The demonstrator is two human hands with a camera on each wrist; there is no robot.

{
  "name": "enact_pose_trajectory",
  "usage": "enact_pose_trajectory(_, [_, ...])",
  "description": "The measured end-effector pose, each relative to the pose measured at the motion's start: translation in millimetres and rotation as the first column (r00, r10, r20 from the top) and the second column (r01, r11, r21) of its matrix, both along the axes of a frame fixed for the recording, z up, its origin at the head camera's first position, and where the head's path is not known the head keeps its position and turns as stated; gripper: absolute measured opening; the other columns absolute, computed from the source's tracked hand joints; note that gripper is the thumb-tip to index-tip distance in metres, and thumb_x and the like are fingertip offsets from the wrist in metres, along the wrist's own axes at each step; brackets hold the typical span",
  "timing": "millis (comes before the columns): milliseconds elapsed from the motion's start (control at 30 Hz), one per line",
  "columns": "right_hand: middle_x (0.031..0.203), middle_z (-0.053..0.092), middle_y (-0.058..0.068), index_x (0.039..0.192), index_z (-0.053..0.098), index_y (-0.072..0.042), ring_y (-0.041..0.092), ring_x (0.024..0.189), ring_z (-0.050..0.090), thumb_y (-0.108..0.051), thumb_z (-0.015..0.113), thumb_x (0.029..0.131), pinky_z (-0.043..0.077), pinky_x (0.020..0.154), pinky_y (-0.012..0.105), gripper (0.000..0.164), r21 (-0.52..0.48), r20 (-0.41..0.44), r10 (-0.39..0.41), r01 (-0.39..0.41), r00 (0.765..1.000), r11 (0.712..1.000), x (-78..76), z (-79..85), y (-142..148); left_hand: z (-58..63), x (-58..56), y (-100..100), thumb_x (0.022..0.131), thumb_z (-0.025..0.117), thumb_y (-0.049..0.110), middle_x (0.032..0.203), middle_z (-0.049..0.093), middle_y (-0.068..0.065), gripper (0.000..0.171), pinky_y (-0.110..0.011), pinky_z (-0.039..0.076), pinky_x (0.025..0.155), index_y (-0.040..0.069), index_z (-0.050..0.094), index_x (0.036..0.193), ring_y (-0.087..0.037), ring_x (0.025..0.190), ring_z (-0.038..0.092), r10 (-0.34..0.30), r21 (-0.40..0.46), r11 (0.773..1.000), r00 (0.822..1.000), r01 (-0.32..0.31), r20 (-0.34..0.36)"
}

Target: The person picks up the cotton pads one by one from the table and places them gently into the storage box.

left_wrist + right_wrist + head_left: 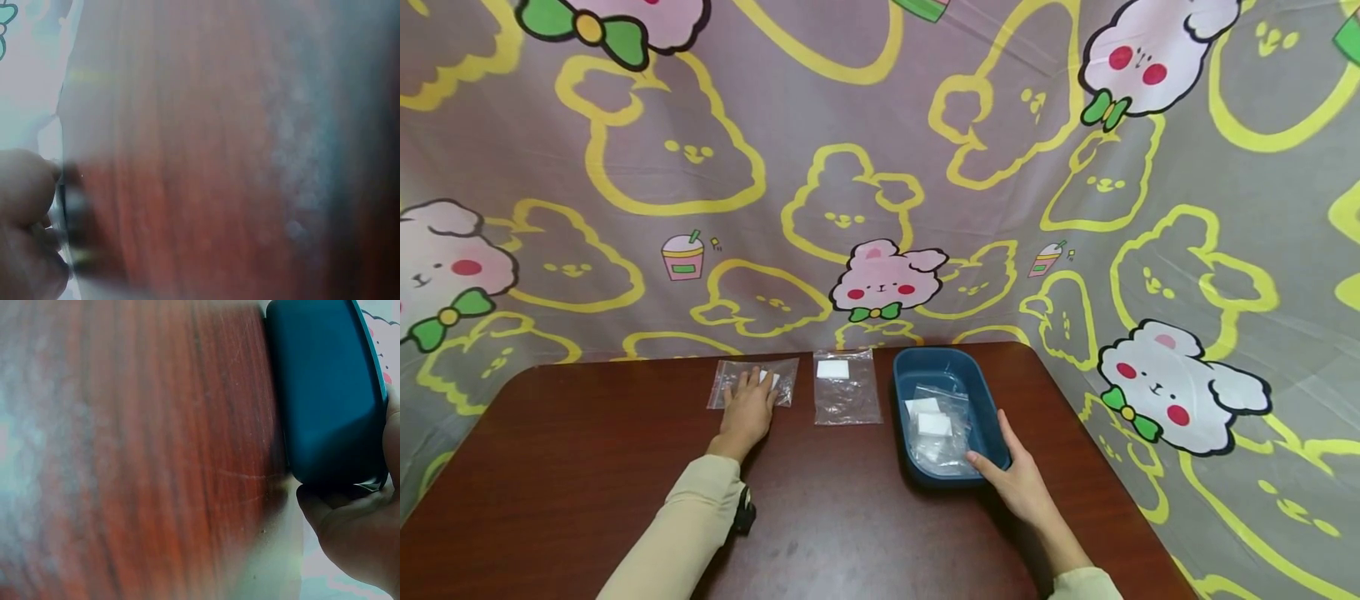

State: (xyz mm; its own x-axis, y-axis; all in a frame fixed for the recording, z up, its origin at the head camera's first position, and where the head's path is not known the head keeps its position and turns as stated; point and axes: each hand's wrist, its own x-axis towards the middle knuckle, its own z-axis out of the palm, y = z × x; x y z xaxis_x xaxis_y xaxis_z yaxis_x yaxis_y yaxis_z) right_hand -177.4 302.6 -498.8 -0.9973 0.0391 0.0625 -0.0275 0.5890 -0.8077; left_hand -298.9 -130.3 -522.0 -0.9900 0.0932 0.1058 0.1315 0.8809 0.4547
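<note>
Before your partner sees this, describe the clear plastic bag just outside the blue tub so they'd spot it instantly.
On the brown wooden table, find the blue rounded rectangular tub. Left of it, near the far edge, lies a clear plastic bag with a white rectangle at upper left. Unlike the half-hidden bag under the left hand and the bags inside the tub, it lies alone.

plastic bag (785, 383): part-hidden under left fingers (754, 387) | left wrist view: tabletop (187, 156) blurred
</note>
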Motion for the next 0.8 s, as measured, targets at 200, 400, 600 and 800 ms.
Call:
enact_pose_trajectory(200, [0.166, 0.018, 0.015, 0.162, 0.015, -0.011, 0.038, 0.150, 0.019, -0.042, 0.075, 0.091, 0.020, 0.117, 0.062, 0.098, -0.005, 0.013, 0.000, 0.001, 1.000, 1.000, -0.3, -0.2, -0.4, 1.9, -0.1, -1.0, 0.103, 0.051, 0.010, 0.150, 0.037, -0.034, 0.044, -0.074, 0.017, 0.111, -0.007, 0.048, 0.143, -0.052, 0.140, 0.032, 0.003, -0.026, 1.000, 0.999, -0.004, -0.040])
enact_pose_trajectory(400, [0.166, 0.017, 0.015, 0.162, 0.015, -0.011, 0.037, 0.150, 0.018, -0.042, 0.075, 0.090, 0.020, 0.118, 0.060, 0.099, -0.012, 0.021, -0.003, 0.003, 1.000, 1.000, -0.8, 0.0, -1.0, 3.7, 1.8, -3.9, 0.102, 0.051, 0.006, 0.147, 0.042, -0.034, 0.041, -0.073, 0.023, 0.110, -0.011, 0.050, 0.139, -0.051, 0.137, 0.037, -0.008, -0.038, 0.999, 0.997, 0.005, -0.080])
enact_pose_trajectory(600, [0.166, 0.016, 0.014, 0.163, 0.013, -0.014, 0.038, 0.150, 0.018, -0.044, 0.074, 0.090, 0.019, 0.118, 0.061, 0.099, -0.010, 0.047, -0.011, 0.012, 0.999, 1.000, -0.1, 1.4, -2.0, 2.0, 3.4, -5.6, 0.100, 0.051, 0.001, 0.142, 0.048, -0.033, 0.037, -0.070, 0.033, 0.106, -0.013, 0.053, 0.134, -0.050, 0.133, 0.044, -0.013, -0.036, 0.999, 0.992, 0.008, -0.126])
enact_pose_trajectory(800, [0.166, 0.016, 0.015, 0.163, 0.014, -0.014, 0.038, 0.150, 0.018, -0.042, 0.075, 0.091, 0.019, 0.118, 0.061, 0.098, -0.018, 0.030, -0.005, 0.005, 1.000, 1.000, 0.5, 0.8, -1.6, 0.6, 6.7, -6.9, 0.098, 0.053, -0.002, 0.137, 0.053, -0.032, 0.033, -0.069, 0.038, 0.103, -0.014, 0.057, 0.129, -0.050, 0.129, 0.049, -0.008, 0.006, 1.000, 0.981, 0.010, -0.194])
